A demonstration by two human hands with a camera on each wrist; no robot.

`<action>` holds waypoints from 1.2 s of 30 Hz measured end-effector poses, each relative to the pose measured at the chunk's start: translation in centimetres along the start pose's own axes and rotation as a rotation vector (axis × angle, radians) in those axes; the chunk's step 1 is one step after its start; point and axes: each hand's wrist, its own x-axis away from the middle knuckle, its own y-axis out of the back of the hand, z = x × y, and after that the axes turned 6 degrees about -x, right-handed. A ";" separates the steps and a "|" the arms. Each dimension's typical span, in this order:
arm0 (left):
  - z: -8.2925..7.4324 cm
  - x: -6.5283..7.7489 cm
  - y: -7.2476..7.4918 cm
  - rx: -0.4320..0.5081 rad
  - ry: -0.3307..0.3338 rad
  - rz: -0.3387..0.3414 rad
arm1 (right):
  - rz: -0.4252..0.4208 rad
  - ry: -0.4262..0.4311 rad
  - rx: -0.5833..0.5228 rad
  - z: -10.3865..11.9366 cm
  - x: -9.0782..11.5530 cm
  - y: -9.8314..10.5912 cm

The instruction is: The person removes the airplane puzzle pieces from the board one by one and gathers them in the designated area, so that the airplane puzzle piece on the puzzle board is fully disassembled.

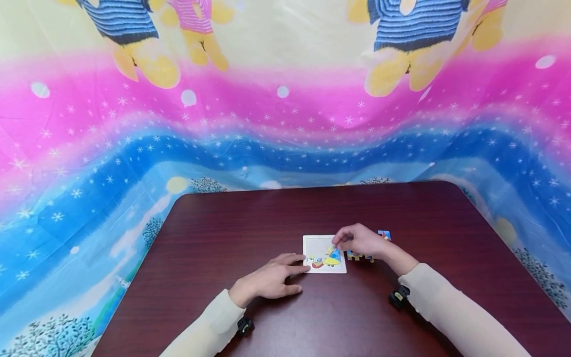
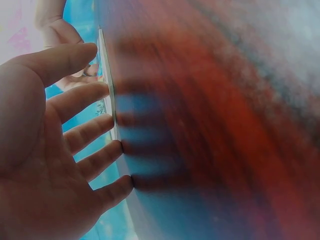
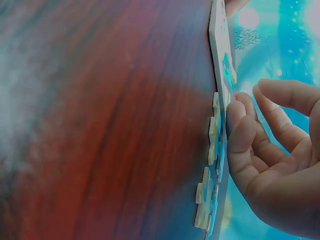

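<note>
A small square puzzle board (image 1: 316,240) with a pale frame lies on the table; colourful picture pieces fill its lower part, and its upper left is bare grey. My left hand (image 1: 276,278) rests flat with spread fingers, its fingertips touching the board's left edge. Over the board's right side, my right hand (image 1: 359,240) brings thumb and index finger together, pinching a puzzle piece mostly hidden by the fingers. In the right wrist view, the other fingers (image 3: 242,135) curl beside the board's edge. Several loose puzzle pieces (image 3: 202,197) lie partly under that hand, right of the board.
A dark reddish-brown table (image 1: 223,223) carries everything. Another loose piece (image 1: 384,234) shows beyond the right wrist. Behind and beside the table hangs a printed cloth (image 1: 285,119) with snowflakes and bears. Each sleeve has a small black camera (image 1: 398,296) strapped at the wrist.
</note>
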 end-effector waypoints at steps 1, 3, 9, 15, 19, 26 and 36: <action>0.0 0.0 0.0 0.001 0.000 0.000 | 0.000 -0.001 -0.010 0.1 0.0 0.0; 0.0 0.0 0.0 0.002 0.000 0.000 | -0.007 -0.004 -0.021 0.2 0.0 0.0; -0.1 0.0 0.0 0.009 0.001 0.000 | -0.023 -0.001 -0.023 0.0 -0.1 -0.1; -0.2 0.1 0.1 0.011 0.000 -0.001 | -0.025 0.012 -0.007 -0.5 -0.6 -0.2; -0.1 0.0 0.0 0.006 -0.003 -0.003 | -0.026 0.009 -0.009 -0.5 -0.7 -0.2; 0.0 0.0 0.0 0.005 -0.002 0.000 | -0.029 0.016 0.013 -0.5 -0.8 -0.1; 0.0 0.0 0.0 0.003 -0.010 -0.007 | -0.033 -0.010 -0.017 -0.4 -0.6 0.2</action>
